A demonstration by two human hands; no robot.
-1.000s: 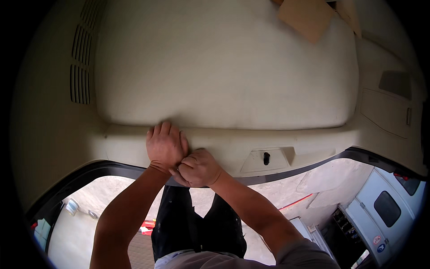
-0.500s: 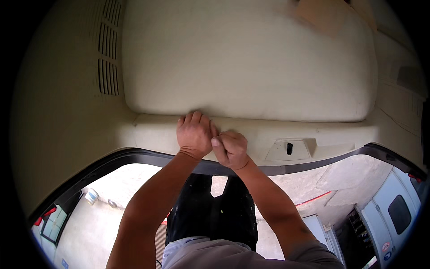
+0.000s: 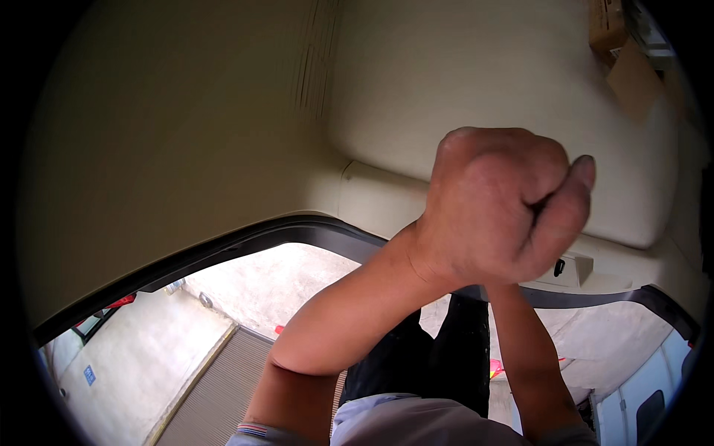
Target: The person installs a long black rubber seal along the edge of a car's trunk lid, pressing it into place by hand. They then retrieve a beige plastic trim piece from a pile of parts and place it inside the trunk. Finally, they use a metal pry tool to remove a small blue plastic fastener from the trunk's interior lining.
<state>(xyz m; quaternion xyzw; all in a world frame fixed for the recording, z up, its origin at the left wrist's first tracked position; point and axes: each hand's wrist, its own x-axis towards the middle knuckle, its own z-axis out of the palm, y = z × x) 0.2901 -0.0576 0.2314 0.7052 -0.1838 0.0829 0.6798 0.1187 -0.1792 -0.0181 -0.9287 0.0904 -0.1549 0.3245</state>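
My left hand is raised close in front of me, closed in a fist with the thumb along its right side. Nothing shows sticking out of it. Below and behind it lies the cream-coloured inner panel of a vehicle, a rounded ledge along its near edge. My right forearm reaches up toward that ledge. The right hand itself is hidden behind the left fist, so its fingers cannot be seen. Just right of the fist, a small black latch sits in a recess of the ledge.
A dark edge strip curves along the panel's near side. Slotted vents are at upper left, blurred. Cardboard boxes stand at upper right. Below are a pale floor, a ribbed brown mat and a light-blue vehicle.
My left hand has lifted off the ledge toward me and curled into a fist, now covering my right hand. The view has shifted and tilted, so the panel appears farther right.
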